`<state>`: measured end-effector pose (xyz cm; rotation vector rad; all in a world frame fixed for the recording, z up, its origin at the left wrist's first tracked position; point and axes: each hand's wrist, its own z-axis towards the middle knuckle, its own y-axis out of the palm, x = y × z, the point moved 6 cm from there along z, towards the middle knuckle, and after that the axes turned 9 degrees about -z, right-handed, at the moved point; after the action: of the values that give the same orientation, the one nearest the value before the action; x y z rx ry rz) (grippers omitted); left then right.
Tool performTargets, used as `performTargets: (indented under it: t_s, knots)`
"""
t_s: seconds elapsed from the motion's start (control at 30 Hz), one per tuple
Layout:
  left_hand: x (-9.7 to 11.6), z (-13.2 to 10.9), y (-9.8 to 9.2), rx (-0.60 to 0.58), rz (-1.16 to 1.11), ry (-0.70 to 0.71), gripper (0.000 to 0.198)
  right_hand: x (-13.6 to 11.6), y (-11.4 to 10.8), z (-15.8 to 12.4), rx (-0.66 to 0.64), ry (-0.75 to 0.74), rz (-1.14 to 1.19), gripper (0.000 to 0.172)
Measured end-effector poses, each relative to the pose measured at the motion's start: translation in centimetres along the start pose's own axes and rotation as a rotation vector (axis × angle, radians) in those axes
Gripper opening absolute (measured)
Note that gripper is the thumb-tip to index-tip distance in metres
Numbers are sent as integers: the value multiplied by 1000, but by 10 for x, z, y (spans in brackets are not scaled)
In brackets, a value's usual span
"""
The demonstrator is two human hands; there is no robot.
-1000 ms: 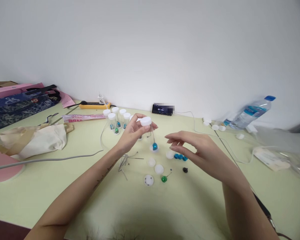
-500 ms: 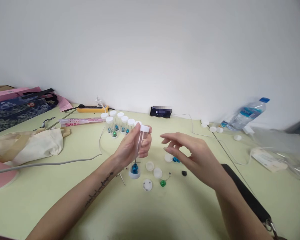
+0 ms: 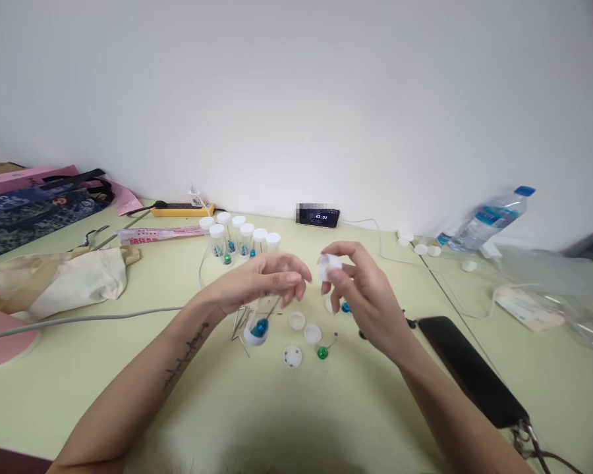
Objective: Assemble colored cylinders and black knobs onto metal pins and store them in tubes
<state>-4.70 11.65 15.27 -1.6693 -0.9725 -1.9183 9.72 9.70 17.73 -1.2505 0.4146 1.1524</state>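
Note:
My left hand is closed round a clear plastic tube, held tilted, whose white base hangs low. Inside the tube is a shiny blue piece with a thin metal rod; fingers partly hide the upper end. Between thumb and fingers of my right hand is a white cap, apart from the tube. Below the hands lie white caps, a white disc with dark spots, a green piece with a rod and another blue piece. Hex keys lie beside the tube.
Several capped tubes stand at the back left, near a yellow power strip. A phone leans against the wall. On the right are a water bottle, more white caps and a black phone.
The white cap has come off the tube and is now in my right hand. My left hand has turned, tilting the tube, and its base has shifted slightly left.

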Motion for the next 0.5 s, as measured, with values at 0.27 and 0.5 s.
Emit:
performTargets:
  t_s: [0.27, 0.5]
  knots:
    - [67, -38, -61, 600, 110, 551, 10, 21, 61, 23, -432, -38, -403, 26]
    - [81, -51, -60, 704, 356, 767, 12, 14, 173, 16, -874, -284, -962, 13]
